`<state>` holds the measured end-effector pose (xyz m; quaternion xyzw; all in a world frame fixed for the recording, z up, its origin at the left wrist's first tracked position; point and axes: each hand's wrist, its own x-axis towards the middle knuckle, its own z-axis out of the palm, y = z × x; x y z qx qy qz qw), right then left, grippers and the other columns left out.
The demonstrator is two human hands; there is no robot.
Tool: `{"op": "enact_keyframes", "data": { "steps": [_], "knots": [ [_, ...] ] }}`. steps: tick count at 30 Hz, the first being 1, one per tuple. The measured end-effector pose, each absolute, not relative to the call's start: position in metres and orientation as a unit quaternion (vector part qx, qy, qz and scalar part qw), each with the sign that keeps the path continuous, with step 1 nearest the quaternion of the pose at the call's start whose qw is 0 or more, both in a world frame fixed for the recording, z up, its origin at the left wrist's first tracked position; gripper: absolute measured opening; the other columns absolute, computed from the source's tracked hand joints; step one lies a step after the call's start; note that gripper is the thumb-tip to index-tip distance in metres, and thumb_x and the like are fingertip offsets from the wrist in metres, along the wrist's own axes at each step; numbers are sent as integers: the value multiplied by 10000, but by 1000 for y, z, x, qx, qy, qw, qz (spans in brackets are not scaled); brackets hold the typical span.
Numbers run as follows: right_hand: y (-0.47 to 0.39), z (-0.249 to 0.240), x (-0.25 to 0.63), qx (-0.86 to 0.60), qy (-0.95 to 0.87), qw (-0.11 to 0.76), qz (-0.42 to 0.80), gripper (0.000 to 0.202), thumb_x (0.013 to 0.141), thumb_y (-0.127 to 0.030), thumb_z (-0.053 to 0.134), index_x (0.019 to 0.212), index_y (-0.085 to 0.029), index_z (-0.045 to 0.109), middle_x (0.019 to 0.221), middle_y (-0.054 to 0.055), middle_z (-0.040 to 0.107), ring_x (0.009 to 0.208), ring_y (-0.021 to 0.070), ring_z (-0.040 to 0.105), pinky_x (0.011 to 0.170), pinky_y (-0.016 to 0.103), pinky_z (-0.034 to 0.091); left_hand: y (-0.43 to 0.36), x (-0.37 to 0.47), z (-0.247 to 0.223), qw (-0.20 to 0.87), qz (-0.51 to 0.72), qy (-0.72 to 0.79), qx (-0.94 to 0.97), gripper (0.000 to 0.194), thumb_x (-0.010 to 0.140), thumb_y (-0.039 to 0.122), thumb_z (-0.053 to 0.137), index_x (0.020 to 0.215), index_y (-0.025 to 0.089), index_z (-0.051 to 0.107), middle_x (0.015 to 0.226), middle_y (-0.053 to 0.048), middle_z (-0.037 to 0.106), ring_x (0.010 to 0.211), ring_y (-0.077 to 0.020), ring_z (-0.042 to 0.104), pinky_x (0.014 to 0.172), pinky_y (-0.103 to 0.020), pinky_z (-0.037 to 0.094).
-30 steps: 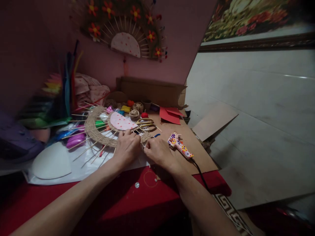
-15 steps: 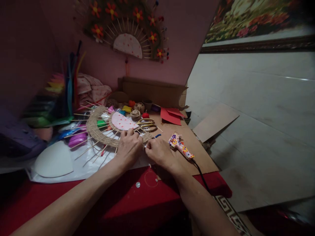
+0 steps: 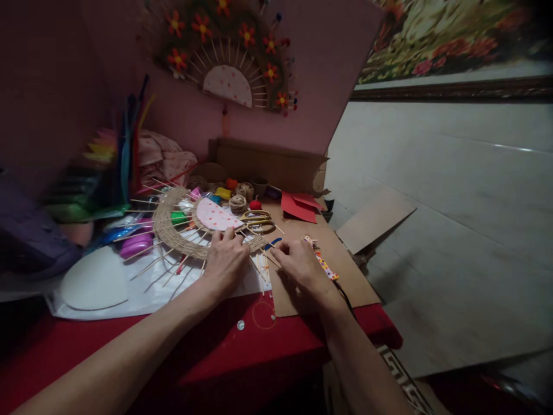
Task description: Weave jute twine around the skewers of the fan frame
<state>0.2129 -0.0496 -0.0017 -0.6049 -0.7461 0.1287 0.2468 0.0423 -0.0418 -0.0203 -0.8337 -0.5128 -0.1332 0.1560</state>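
My left hand (image 3: 227, 256) grips the lower edge of a half-round frame of thin sticks and wound twine (image 3: 166, 225), beside its white, red-dotted centre piece (image 3: 216, 214). To its right, my right hand (image 3: 298, 259) is closed, fingertips pinched near the frame's right end and a blue strip (image 3: 273, 243); what it pinches is too small to make out. Several loose sticks (image 3: 262, 268) lie between my hands. A flower-patterned glue gun (image 3: 326, 266) is partly hidden behind my right hand.
Scissors (image 3: 257, 221), twine balls (image 3: 238, 203) and red paper (image 3: 299, 207) lie behind my hands. A white half-round piece (image 3: 95, 279) is at left. Cardboard (image 3: 358, 288) covers the table's right side. A similar decorated fan (image 3: 228, 83) hangs on the wall.
My right hand has moved right, away from my left hand, uncovering loose sticks and covering part of the glue gun. My left hand keeps its grip. The view has shifted slightly.
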Motion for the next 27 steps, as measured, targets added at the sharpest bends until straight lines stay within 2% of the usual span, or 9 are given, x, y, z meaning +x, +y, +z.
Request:
{"op": "enact_keyframes", "data": {
  "steps": [2,5,9,11,13,15,18,23,27],
  "knots": [
    [-56,1,220,-587,-747,276,144,236,845,-248,504,696,-158,662,645,17,646,619,116,550,589,234,351,-43,43,-20,167,-130,-514,-831,232,851,184,459,750,174,667,843,-131,654,912,-303,460,749,-454,296],
    [-68,8,228,-592,-753,262,116,195,845,-230,505,753,-185,671,704,9,662,676,129,573,626,247,361,-44,44,-20,176,-121,-514,-831,225,850,174,456,750,177,657,833,-132,651,898,-299,455,736,-448,290],
    [-76,15,242,-655,-729,195,-34,203,878,-254,477,861,-184,667,888,72,673,853,200,584,722,304,380,-42,44,-21,173,-117,-505,-838,265,861,153,417,741,181,651,827,-137,647,893,-293,451,731,-440,285],
    [-76,14,251,-682,-711,143,-96,241,872,-330,511,948,-144,645,975,131,646,931,254,564,759,341,385,-40,42,-21,164,-127,-505,-838,266,857,165,423,729,174,656,834,-140,651,902,-298,453,739,-442,285],
    [-75,9,259,-702,-696,96,-120,361,830,-417,578,1008,-105,617,1010,173,621,978,298,543,784,369,385,-38,39,-22,142,-140,-509,-837,251,843,185,447,721,175,666,844,-135,659,906,-298,456,747,-439,286],
    [-73,1,265,-717,-686,69,-105,437,791,-463,621,1027,-96,597,1017,178,610,986,311,543,784,372,388,-35,36,-22,116,-154,-515,-835,235,825,198,471,716,182,678,838,-125,668,906,-294,459,754,-434,287],
    [-70,-9,269,-726,-680,66,-72,418,798,-444,621,1055,-118,568,1054,156,597,996,296,554,750,347,397,-34,33,-22,106,-158,-521,-832,240,822,218,478,706,194,686,823,-111,674,901,-286,463,765,-428,287],
    [-68,-12,277,-737,-669,83,-50,459,805,-414,620,1147,-121,529,1102,162,581,964,275,587,708,327,401,-36,34,-21,151,-143,-511,-834,231,829,257,481,739,177,678,853,-123,668,915,-299,467,764,-435,288],
    [-70,-13,284,-737,-671,79,-12,476,829,-433,586,1184,-123,524,1053,153,628,943,275,608,706,328,398,-37,36,-22,168,-135,-508,-834,257,842,241,452,722,177,670,856,-125,669,915,-300,469,758,-438,288]
  ]
}}
